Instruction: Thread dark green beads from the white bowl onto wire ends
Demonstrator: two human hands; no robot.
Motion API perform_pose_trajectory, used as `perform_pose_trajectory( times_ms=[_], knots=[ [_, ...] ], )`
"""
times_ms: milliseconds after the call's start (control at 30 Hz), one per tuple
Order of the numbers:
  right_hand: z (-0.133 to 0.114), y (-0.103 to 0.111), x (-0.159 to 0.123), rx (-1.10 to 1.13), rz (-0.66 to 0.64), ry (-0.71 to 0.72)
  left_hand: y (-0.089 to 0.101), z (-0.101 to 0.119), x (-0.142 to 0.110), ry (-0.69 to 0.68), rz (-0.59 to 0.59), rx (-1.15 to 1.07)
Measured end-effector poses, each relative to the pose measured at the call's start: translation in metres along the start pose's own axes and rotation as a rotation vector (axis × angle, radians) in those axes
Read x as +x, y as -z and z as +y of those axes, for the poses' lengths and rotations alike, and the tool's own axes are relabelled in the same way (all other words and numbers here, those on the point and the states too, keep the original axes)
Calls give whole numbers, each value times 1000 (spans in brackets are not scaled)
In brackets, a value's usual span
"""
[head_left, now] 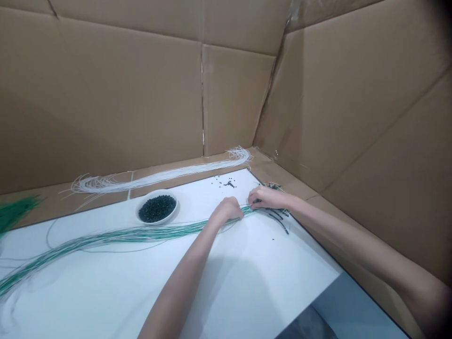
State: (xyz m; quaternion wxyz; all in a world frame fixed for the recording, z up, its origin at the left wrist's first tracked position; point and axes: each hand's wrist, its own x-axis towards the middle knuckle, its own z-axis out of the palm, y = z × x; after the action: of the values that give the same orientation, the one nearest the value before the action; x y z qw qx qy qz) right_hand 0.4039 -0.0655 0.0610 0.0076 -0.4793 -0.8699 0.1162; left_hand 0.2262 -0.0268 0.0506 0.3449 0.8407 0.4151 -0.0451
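Note:
A long bundle of green and white strings [141,233] runs across the white table from the lower left to both hands. My left hand [229,210] is closed around the bundle, its fingertips mostly hidden from me. Just to the right, my right hand [262,196] pinches at the strings near their end; what exactly lies between its fingers is too small to tell. Past that hand, several strands threaded with dark beads [280,220] fan out at the table's right edge.
A white bowl [177,210] of dark green beads stands behind the bundle. Loose dark beads [230,184] lie near the back corner. White strings [169,175] stretch along the cardboard behind the table [116,292]. Green strands [17,212] are at far left. Cardboard walls [141,94] enclose the back and right.

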Motion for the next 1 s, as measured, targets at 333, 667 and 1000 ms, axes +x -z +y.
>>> perform_pose_trajectory(
  times_ms=[333,667,1000],
  knots=[
    [16,20,-23,-152,-30,-149,19,-13,2,-33,36,-28],
    [4,45,-42,40,136,-293,6,-10,3,-111,128,83],
    [22,-24,-89,256,537,-1069,-22,3,5,-321,179,146]
  ],
)
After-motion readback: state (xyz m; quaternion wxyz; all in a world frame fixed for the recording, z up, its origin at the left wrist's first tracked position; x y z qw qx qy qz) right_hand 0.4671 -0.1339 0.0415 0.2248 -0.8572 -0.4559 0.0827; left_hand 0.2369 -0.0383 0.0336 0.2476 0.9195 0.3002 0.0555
